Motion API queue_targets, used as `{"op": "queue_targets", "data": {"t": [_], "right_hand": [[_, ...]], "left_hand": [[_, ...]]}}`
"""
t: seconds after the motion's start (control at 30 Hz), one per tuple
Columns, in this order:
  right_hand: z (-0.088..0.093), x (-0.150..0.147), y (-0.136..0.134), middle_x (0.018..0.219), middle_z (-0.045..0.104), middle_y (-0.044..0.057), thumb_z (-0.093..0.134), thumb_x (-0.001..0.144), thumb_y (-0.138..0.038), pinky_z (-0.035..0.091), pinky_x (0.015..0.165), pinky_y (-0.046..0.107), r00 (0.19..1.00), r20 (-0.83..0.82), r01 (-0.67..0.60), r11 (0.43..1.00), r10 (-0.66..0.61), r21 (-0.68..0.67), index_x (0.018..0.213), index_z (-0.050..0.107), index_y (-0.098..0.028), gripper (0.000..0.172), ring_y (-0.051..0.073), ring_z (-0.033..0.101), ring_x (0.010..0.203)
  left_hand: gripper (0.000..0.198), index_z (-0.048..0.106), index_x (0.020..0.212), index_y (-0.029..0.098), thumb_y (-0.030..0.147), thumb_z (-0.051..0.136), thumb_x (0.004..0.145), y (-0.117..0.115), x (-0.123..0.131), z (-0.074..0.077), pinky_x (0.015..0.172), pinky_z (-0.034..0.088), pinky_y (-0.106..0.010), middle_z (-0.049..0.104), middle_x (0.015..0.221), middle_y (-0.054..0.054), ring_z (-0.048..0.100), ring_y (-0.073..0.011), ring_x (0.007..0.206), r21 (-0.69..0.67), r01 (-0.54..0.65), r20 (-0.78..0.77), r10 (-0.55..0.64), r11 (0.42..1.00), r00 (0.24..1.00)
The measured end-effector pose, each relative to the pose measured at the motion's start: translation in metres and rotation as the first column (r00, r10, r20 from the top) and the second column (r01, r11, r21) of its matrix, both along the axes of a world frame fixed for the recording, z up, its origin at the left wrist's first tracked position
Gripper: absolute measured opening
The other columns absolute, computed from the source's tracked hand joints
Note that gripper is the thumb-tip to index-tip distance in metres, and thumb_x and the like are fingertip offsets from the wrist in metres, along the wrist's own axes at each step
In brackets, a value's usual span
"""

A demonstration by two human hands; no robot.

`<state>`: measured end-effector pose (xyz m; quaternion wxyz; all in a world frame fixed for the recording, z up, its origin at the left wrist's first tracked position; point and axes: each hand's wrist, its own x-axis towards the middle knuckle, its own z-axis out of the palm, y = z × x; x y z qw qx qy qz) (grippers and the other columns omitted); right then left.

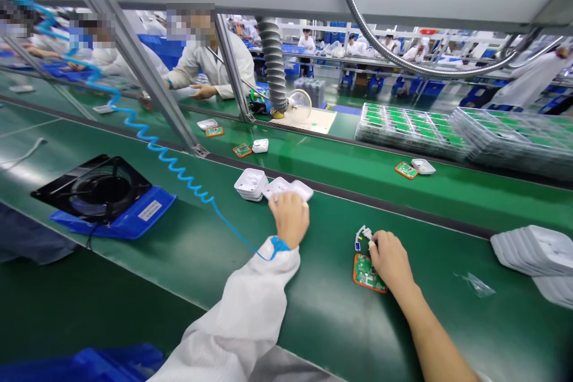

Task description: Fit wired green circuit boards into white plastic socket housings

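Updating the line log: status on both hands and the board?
Left hand on white shell, grip unclear. Right hand pinching wired connector, heel over circuit board. Shell stack beside the white shell, away from the board.

Between the left hand and the right hand the green belt lies bare, so a hand can pass there freely. Just beyond the left hand the white shells close the way forward, and behind them runs a dark strip. A blue coiled cord crosses the belt from the left wrist toward the far left, above the black fan box. At the right edge a stack of white trays stands, with a clear plastic scrap near it.
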<state>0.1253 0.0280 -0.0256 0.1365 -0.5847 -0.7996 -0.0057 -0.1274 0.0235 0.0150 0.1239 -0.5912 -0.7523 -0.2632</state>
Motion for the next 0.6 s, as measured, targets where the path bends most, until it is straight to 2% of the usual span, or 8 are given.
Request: {"op": "queue_targets", "data": {"t": [0.03,0.1,0.2,0.27,0.33,0.4,0.5,0.6], "right_hand": [[-0.001,0.000,0.000,0.080,0.052,0.005,0.042,0.085,-0.020,0.034,0.066,0.029,1.000,-0.002,0.003,1.000,-0.003,-0.004,0.083,0.048,-0.018,0.007,0.019,0.048,0.074],[-0.002,-0.001,0.001,0.080,0.052,0.005,0.043,0.085,-0.021,0.034,0.067,0.029,1.000,-0.007,0.013,1.000,-0.013,-0.012,0.083,0.049,-0.018,0.007,0.019,0.047,0.074],[-0.001,-0.001,0.001,0.082,0.052,0.006,0.044,0.085,-0.023,0.035,0.068,0.030,1.000,-0.025,0.018,0.999,-0.018,-0.035,0.084,0.050,-0.017,0.008,0.020,0.047,0.076],[0.001,0.000,0.001,0.082,0.053,0.006,0.044,0.085,-0.023,0.035,0.069,0.030,0.998,-0.056,0.018,0.998,-0.022,-0.064,0.084,0.050,-0.018,0.008,0.020,0.048,0.077],[0.005,0.001,-0.001,0.081,0.053,0.005,0.043,0.085,-0.023,0.037,0.068,0.030,0.990,-0.141,-0.004,0.994,-0.012,-0.112,0.083,0.049,-0.018,0.007,0.019,0.050,0.076],[0.010,-0.001,-0.005,0.081,0.054,0.003,0.042,0.085,-0.023,0.038,0.067,0.028,0.960,-0.278,-0.071,0.986,0.025,-0.154,0.085,0.048,-0.019,0.007,0.017,0.051,0.074],[0.018,-0.007,-0.013,0.083,0.054,0.002,0.040,0.085,-0.022,0.040,0.066,0.027,0.900,-0.425,-0.168,0.977,0.096,-0.134,0.090,0.047,-0.020,0.009,0.015,0.051,0.072],[0.024,-0.009,-0.017,0.089,0.054,0.004,0.038,0.085,-0.021,0.041,0.069,0.028,0.891,-0.437,-0.166,0.984,0.124,-0.060,0.095,0.048,-0.020,0.014,0.016,0.053,0.077]], "left_hand": [[0.009,0.052,0.079,0.016,0.020,0.045,0.084,-0.006,0.015,-0.003,0.101,0.018,-0.046,0.052,0.088,-0.008,0.042,-0.0231,0.092,-0.022,0.110,-0.015,-0.110,0.994,0.994],[0.006,0.052,0.078,0.017,0.019,0.048,0.081,-0.018,0.045,-0.010,0.101,0.020,-0.047,0.053,0.085,-0.006,0.044,-0.0227,0.089,-0.088,0.314,-0.024,-0.317,0.946,0.948],[0.006,0.053,0.078,0.018,0.020,0.048,0.081,-0.031,0.072,-0.017,0.101,0.022,-0.046,0.053,0.085,-0.005,0.045,-0.0214,0.088,-0.137,0.502,0.019,-0.505,0.854,0.863],[0.006,0.053,0.083,0.018,0.020,0.048,0.082,-0.029,0.073,-0.019,0.098,0.027,-0.043,0.054,0.089,-0.005,0.046,-0.0211,0.090,-0.117,0.508,0.073,-0.503,0.853,0.861],[0.011,0.054,0.091,0.018,0.020,0.049,0.081,-0.019,0.065,-0.021,0.091,0.032,-0.040,0.053,0.096,-0.006,0.045,-0.0216,0.093,-0.093,0.428,0.136,-0.414,0.899,0.900],[0.011,0.054,0.091,0.018,0.020,0.049,0.081,-0.005,0.056,-0.025,0.084,0.035,-0.037,0.053,0.098,-0.007,0.046,-0.0221,0.094,-0.133,0.365,0.184,-0.339,0.921,0.923],[0.007,0.053,0.077,0.017,0.019,0.048,0.082,0.008,0.052,-0.033,0.077,0.037,-0.035,0.054,0.091,-0.007,0.047,-0.0221,0.089,-0.251,0.384,0.186,-0.345,0.888,0.920],[0.010,0.051,0.078,0.016,0.017,0.043,0.085,0.007,0.056,-0.035,0.077,0.037,-0.033,0.054,0.090,-0.008,0.049,-0.0216,0.088,-0.272,0.394,0.176,-0.358,0.878,0.917]]}}
